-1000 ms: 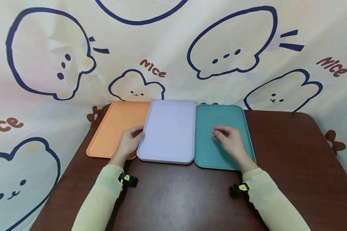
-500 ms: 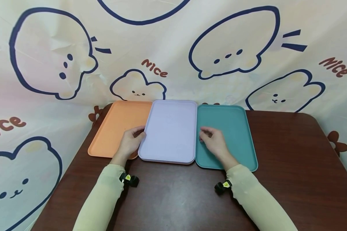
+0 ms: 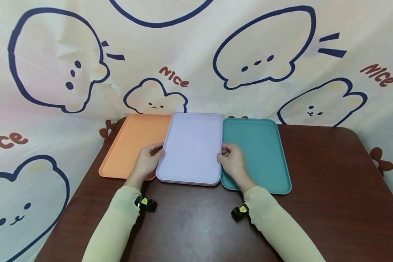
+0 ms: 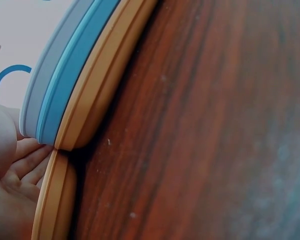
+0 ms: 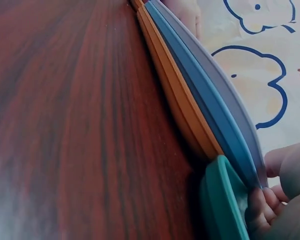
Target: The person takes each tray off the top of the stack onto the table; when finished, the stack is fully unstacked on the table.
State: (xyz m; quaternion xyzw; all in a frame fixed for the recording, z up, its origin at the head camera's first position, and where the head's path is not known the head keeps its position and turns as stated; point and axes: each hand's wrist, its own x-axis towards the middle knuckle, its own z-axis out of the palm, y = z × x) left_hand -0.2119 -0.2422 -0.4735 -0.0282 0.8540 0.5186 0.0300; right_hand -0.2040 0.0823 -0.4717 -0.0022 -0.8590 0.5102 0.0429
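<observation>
A lavender tray (image 3: 191,149) tops a stack in the middle of the table. Beneath it the wrist views show a blue tray (image 4: 65,95) and an orange one (image 5: 177,95). My left hand (image 3: 146,160) grips the lavender tray's left edge, thumb at the rim and fingers at the side. On the opposite edge my right hand (image 3: 233,162) pinches the lavender tray, its thumb by the rim; whether its fingertips also reach the blue tray cannot be told. That hand is over a green tray (image 3: 262,156), the left one over a separate orange tray (image 3: 127,145).
The trays lie side by side toward the back of a dark brown wooden table (image 3: 190,225). A cloth backdrop (image 3: 196,47) printed with cartoon bears hangs right behind the table's far edge. Bare wood shows in front and at the right.
My right hand has moved left across the green tray and come to the lavender tray's right edge. The left hand and the trays have stayed in place.
</observation>
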